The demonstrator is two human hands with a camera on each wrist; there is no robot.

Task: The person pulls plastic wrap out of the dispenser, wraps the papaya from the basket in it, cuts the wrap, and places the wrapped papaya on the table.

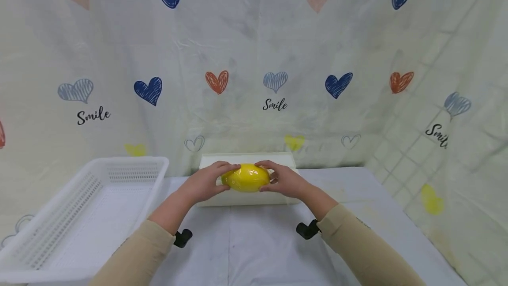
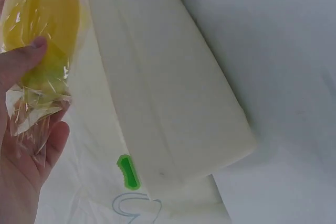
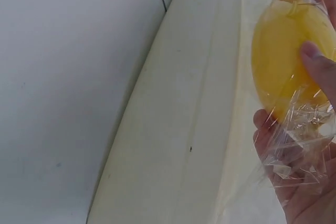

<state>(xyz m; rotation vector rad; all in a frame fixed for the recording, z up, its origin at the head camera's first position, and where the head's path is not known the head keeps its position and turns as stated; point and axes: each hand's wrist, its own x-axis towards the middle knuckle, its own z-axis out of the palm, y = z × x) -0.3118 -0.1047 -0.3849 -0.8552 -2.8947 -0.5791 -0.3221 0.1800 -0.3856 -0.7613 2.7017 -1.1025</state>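
Observation:
A yellow fruit (image 1: 247, 177), greenish at one end, is wrapped in clear plastic film. Both hands hold it level, one at each end. My left hand (image 1: 207, 183) grips the left end, its thumb (image 2: 26, 59) lying across the greenish part in the left wrist view. At the other end, my right hand (image 1: 283, 181) has fingers and thumb around it. Crinkled film (image 3: 296, 153) bunches over the right palm in the right wrist view. Behind and below the fruit lies a long cream-white box (image 1: 246, 198), partly hidden by the hands.
A white slatted plastic basket (image 1: 160, 180) stands at the left on the white-covered table (image 1: 258, 246). A small green piece (image 2: 128, 172) sits by the box's edge. A curtain (image 1: 246, 25) printed with hearts hangs behind the table and along the right.

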